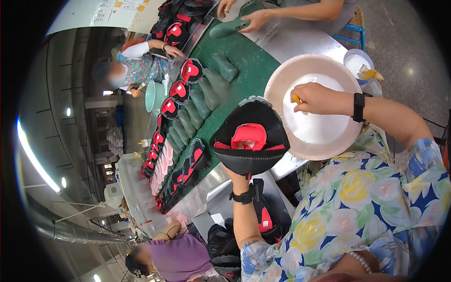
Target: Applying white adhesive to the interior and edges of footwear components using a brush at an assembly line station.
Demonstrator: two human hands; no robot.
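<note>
My left hand (233, 174) is closed on a black shoe upper (249, 164) with a red lining, holding it up beside the basin. The upper covers most of those fingers. My right hand (319, 97) is over a wide pale pink basin (276, 84) that holds white liquid (312, 126). Its fingers are closed around the yellow handle of what looks like a brush (296, 99); the lower end is hidden by the hand.
A green conveyor belt (253, 58) carries rows of black-and-red uppers (179, 90) and green shoe lasts (191, 113). Across it, a co-worker's hand (257, 21) holds a green last (226, 30). A small tub (350, 55) stands beyond the basin. More uppers (223, 246) lie near my left forearm.
</note>
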